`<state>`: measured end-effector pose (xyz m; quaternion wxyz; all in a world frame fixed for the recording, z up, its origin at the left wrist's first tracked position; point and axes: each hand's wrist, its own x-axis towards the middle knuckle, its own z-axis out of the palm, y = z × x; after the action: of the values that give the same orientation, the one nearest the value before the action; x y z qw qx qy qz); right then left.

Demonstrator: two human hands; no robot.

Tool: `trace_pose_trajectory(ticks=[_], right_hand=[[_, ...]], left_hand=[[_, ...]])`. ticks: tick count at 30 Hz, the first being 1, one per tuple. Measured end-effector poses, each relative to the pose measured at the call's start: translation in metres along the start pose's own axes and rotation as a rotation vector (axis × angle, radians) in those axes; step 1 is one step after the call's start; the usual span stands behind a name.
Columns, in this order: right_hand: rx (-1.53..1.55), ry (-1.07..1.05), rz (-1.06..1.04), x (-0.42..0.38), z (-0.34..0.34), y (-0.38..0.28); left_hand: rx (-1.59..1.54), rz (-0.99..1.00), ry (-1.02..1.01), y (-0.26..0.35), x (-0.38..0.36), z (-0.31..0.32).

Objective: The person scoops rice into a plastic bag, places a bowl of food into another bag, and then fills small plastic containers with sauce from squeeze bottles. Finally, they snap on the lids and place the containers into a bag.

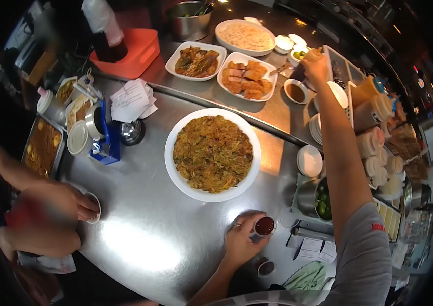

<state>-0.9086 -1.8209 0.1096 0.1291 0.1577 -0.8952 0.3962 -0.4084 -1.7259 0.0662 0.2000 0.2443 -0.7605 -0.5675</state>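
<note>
My left hand [243, 238] is wrapped round a small clear cup [265, 226] of dark red liquid, low on the steel counter. A similar cup [266, 268] stands just below it. My right hand [316, 66] reaches to the far shelf with its fingers drawn together; what they hold, if anything, I cannot make out. Close to that hand are a bowl of small green citrus [298, 54], a white bowl of brown sauce [296, 92] and a plate of crispy meat pieces [247, 76]. A large round white plate [169, 176] of golden-brown shredded food lies between my arms.
Another person's hand [81, 205] touches a white bowl [94, 208] at left. A blue holder [108, 145], receipts [130, 100] and a counter bell [132, 132] stand nearby. Right are stacked bowls [309, 160], a steel pot of limes [308, 196] and sauce bottles [372, 109].
</note>
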Motion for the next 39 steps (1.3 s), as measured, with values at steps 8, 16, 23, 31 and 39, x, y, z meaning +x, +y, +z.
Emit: trace_pose_trajectory(ticks=[8, 16, 23, 31, 39], right_hand=[[0.176, 0.146, -0.201, -0.023, -0.039, -0.013], [0.783, -1.267, 0.127, -0.38, -0.293, -0.085], [0.23, -0.602, -0.54, -0.568, -0.348, 0.017], [-0.246, -0.621, -0.66, -0.567, -0.291, 0.01], [0.238, -0.708, -0.205, -0.571, -0.33, 0.006]], left_hand=[[0.107, 0.08, 0.07, -0.006, -0.004, 0.005], [0.0, 0.124, 0.101, -0.02, -0.014, 0.008], [-0.037, 0.111, 0.255, -0.001, -0.077, -0.051], [0.17, 0.091, 0.288, -0.002, -0.209, -0.077], [0.175, 0.107, 0.191, 0.009, -0.293, -0.022]])
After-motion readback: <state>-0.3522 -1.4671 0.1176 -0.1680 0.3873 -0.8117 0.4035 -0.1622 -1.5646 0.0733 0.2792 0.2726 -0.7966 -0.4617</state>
